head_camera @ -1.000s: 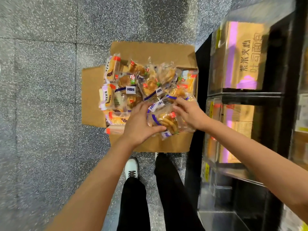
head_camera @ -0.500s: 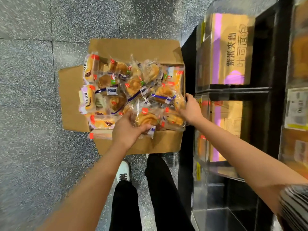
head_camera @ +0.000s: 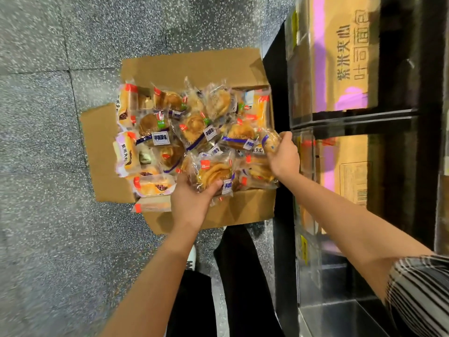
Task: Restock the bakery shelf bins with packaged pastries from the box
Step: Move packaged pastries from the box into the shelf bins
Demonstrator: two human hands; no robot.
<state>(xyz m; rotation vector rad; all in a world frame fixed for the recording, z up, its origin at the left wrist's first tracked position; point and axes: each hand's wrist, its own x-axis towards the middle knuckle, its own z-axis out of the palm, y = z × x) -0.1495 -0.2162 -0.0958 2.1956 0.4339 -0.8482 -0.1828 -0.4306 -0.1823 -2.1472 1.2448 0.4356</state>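
While a swirl pastry pack [head_camera: 213, 172] is now gripped by the left hand [head_camera: 192, 203], a second pack [head_camera: 270, 141] is clamped in the right hand [head_camera: 284, 156], shifted to the box [head_camera: 213, 215] edge; shelf bins [head_camera: 306, 166] come next.

A brown cardboard box [head_camera: 233, 210] sits open on the floor, right beside the shelf bins [head_camera: 313, 98], and it is piled full of pastries in clear wrappers. One swirly golden pastry pack [head_camera: 213, 171] is lifted at the box's near edge. A smaller round one [head_camera: 270, 141] is up at the side nearest the clear, shiny bins.
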